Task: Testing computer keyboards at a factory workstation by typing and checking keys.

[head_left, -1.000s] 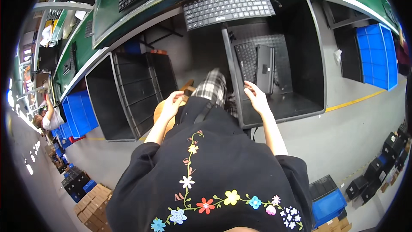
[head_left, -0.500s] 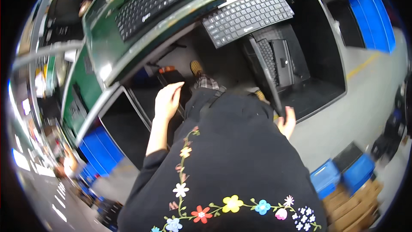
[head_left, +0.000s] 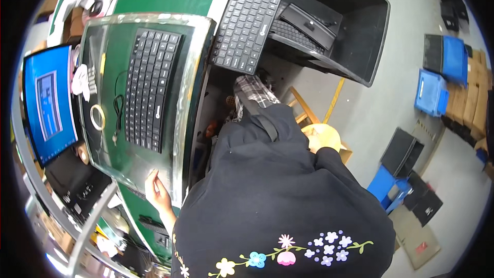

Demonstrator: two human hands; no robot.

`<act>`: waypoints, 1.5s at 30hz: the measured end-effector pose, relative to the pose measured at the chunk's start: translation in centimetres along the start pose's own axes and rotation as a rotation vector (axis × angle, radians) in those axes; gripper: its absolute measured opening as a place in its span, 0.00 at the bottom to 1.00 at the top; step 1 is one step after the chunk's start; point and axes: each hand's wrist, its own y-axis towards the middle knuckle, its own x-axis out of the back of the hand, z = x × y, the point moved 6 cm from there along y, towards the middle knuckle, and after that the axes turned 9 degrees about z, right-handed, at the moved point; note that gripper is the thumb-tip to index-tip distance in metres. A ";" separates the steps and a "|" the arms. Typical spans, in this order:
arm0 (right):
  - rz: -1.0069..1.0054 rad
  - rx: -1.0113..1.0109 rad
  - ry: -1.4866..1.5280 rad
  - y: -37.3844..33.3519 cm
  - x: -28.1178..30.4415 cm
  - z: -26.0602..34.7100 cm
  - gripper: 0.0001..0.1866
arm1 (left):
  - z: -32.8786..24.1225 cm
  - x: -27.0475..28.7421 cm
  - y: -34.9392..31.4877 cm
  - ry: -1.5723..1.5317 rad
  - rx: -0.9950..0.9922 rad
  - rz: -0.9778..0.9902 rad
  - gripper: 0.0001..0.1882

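Observation:
Fingers partly stretched, my left hand (head_left: 158, 191) is open over the near corner of a clear-topped green work mat (head_left: 136, 163), holding nothing. Beyond it on the mat lies a black keyboard (head_left: 150, 90) with its coiled cable (head_left: 119, 110). My right hand (head_left: 313, 144) is down at my right side, closed at the edge of a round yellow wooden stool (head_left: 328, 136); most of its fingers are hidden. A second black keyboard (head_left: 249, 23) juts over the bench's edge, beside a black bin (head_left: 378, 38) holding another keyboard (head_left: 298, 36) and a flat black device (head_left: 311, 24).
A lit monitor (head_left: 50, 103) stands at the left, with a roll of tape (head_left: 97, 117) near it. Blue bins (head_left: 431, 92) and cardboard boxes (head_left: 463, 100) are on the floor at the right. A metal rail (head_left: 92, 219) runs at the lower left.
My body has turned, so the bench now lies to my left. My right hand has left the black bin's edge for the stool. My left hand is now over the mat.

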 end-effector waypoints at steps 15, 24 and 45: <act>0.075 -0.062 -0.423 5.3 2.0 6.0 0.17 | 9.4 2.8 1.7 -0.010 0.090 -0.051 0.11; 0.016 0.174 -0.301 4.8 7.7 13.2 0.16 | 16.6 7.4 -3.8 -0.048 0.214 -0.239 0.09; -0.339 0.709 -0.512 14.2 28.5 23.1 0.17 | 1.5 -5.5 -1.8 0.082 0.778 -0.423 0.24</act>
